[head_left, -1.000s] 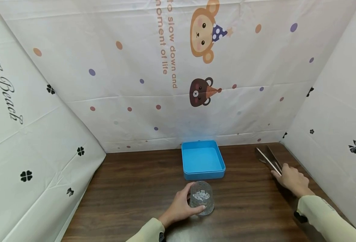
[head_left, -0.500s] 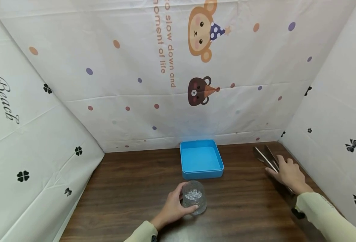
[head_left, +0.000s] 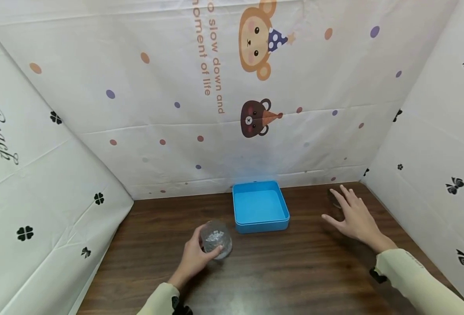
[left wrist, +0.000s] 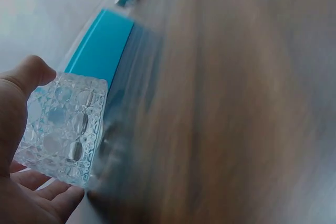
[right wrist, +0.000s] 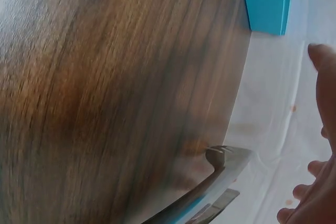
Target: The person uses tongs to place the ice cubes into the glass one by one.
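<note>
My left hand (head_left: 192,258) grips a clear, patterned glass tumbler (head_left: 216,240) from its left side, thumb on the near side. Clear, shiny pieces like ice cubes show inside it. In the left wrist view, the glass (left wrist: 63,124) is close over the table, its knobbly pattern facing the camera. My right hand (head_left: 356,221) hovers at the right with fingers spread, holding nothing. Beneath it lie metal tongs (right wrist: 210,187), mostly hidden by the hand in the head view.
A shallow, open blue box (head_left: 261,226) stands at the back of the brown wooden table (head_left: 279,280), to the right of the glass. White printed sheets (head_left: 169,87) hang behind and at both sides.
My left hand has carried the glass to the left, away from the front of the blue box. My right hand has let go of the tongs and lifted off with its fingers spread.
</note>
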Available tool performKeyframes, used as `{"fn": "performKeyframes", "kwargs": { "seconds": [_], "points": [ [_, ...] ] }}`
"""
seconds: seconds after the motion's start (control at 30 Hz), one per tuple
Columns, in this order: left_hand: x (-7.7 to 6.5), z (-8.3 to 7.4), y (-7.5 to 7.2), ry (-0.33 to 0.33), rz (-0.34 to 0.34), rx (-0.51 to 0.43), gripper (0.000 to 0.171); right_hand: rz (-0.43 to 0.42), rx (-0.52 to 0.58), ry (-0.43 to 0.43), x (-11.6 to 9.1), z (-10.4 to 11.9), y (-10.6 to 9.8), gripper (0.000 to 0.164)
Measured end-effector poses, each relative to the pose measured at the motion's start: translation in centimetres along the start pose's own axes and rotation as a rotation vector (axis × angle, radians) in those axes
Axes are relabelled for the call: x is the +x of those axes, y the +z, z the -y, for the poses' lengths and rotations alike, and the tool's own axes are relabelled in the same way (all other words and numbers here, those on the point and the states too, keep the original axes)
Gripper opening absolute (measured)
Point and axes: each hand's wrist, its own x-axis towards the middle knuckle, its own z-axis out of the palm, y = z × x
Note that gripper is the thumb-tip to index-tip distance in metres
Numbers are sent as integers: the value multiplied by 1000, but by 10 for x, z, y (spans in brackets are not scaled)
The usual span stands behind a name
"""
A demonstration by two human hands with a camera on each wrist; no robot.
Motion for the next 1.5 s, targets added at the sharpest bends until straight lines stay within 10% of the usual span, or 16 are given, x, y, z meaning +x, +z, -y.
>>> {"fn": "performKeyframes", "kwargs": {
  "seconds": [0.73,1.27,1.5],
  "points": [
    [84,46,-50,-95,-93,123,86,78,-87,-64,-6,33,26,96],
    [106,58,-76,-156,51,235,102,126,-97,-22,-6,34,32,94],
    [101,58,-85,-38,-13,326,111,130,-99,2,-3,35,29,95]
  ]
}}
